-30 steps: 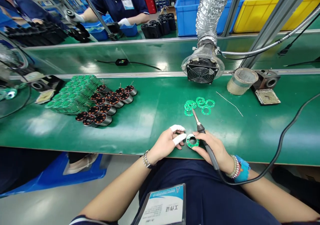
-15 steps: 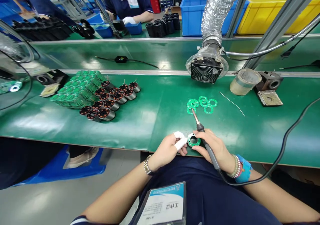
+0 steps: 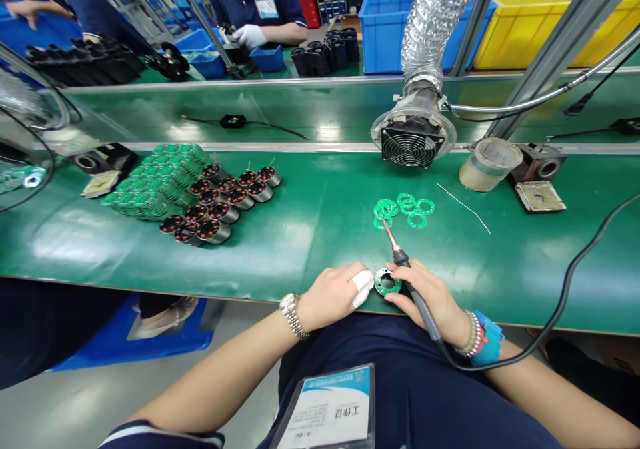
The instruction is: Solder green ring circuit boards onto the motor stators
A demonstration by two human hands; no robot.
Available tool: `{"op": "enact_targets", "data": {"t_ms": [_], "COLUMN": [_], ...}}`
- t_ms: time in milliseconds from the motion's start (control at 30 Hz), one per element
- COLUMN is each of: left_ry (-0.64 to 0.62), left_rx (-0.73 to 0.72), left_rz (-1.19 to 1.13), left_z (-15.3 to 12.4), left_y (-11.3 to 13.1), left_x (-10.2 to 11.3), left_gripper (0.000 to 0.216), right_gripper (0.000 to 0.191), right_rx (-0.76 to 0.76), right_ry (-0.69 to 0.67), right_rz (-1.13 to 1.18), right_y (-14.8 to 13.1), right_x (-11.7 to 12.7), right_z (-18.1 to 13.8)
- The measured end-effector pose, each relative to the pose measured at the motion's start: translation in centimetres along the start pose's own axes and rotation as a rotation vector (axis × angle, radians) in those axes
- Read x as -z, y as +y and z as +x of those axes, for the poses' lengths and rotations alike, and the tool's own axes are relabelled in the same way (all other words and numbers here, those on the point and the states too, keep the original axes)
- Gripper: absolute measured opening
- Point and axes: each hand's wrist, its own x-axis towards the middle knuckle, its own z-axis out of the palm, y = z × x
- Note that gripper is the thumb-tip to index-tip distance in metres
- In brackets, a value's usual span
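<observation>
My right hand (image 3: 437, 299) grips a soldering iron (image 3: 411, 277), its tip over the green ring boards ahead. The thumb and index finger of that hand also rest around a motor stator topped with a green ring-shaped circuit board (image 3: 380, 290), near the table's front edge. My left hand (image 3: 336, 292), with white covers on its fingers, is closed at the left side of this stator. Whatever lies between its fingertips is hidden. Several loose green ring boards (image 3: 417, 220) lie flat beyond the iron's tip.
Copper-wound stators (image 3: 215, 231) stand in rows at left, by stacked green boards (image 3: 150, 182). A fume fan (image 3: 411, 148) hangs ahead. Right of it are a solder wire (image 3: 465, 206), a round pot (image 3: 489, 166) and an iron stand (image 3: 543, 196). The iron's cord (image 3: 567, 296) loops at right.
My left hand has turned with its back upward, its fingers curling down beside the stator. My right hand and the soldering iron have hardly moved. Across the bench, a co-worker's gloved hand has risen.
</observation>
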Motion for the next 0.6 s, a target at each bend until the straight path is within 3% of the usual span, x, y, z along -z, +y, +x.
{"op": "enact_targets", "data": {"t_ms": [133, 200, 267, 433, 600], "left_ry": [-0.087, -0.143, -0.111, 0.076, 0.103], "left_rx": [0.523, 0.659, 0.652, 0.387, 0.250], "left_rz": [-0.710, -0.984, -1.005, -0.753, -0.617], "left_z": [0.7, 0.6, 0.1, -0.6, -0.2], "left_y": [1.3, 1.4, 1.0, -0.3, -0.8], "left_x": [-0.8, -0.7, -0.5, -0.5, -0.7], "left_gripper": [0.027, 0.028, 0.022, 0.017, 0.016], "right_gripper": [0.026, 0.026, 0.026, 0.026, 0.027], "right_rx": [-0.003, -0.004, -0.007, -0.011, -0.015], "right_ry": [-0.007, -0.006, -0.002, 0.003, -0.011], "right_rz": [-0.015, -0.018, -0.014, -0.006, 0.010], "right_y": [0.1, 0.1, 0.1, 0.1, 0.1], "right_x": [0.0, 0.0, 0.0, 0.0, 0.0], "right_z": [-0.1, -0.1, -0.1, 0.0, 0.1]}}
